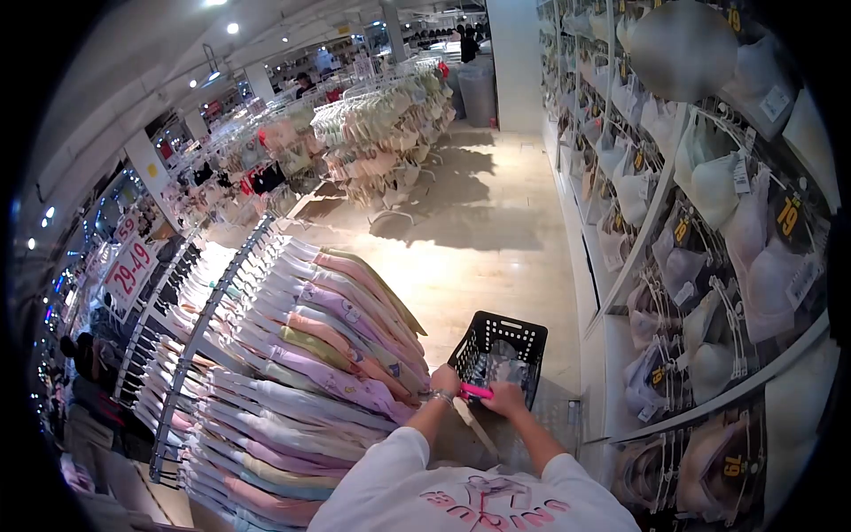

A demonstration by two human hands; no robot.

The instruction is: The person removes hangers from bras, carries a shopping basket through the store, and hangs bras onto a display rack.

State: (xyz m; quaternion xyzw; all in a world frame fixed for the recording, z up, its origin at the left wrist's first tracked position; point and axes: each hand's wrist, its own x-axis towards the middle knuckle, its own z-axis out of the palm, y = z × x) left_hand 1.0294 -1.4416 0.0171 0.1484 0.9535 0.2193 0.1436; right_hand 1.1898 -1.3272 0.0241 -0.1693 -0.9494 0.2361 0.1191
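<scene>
My left hand [445,381], with a bracelet at the wrist, is closed around one end of a bright pink handle [476,390]. On its other end my right hand [507,399] is closed too. Just beyond the handle is a black plastic basket [533,341] with perforated sides. Clear plastic-wrapped items [502,362] lie inside it. A beige strap [476,427] hangs between my forearms. What the handle is fixed to below is hidden by my hands.
Close on the left stands a rack of pastel garments [337,355] on white hangers. To the right, bras [767,275] hang on a wall display. Further racks [381,124] stand ahead beside a pale floor aisle [496,204]. A person [467,43] is at the back.
</scene>
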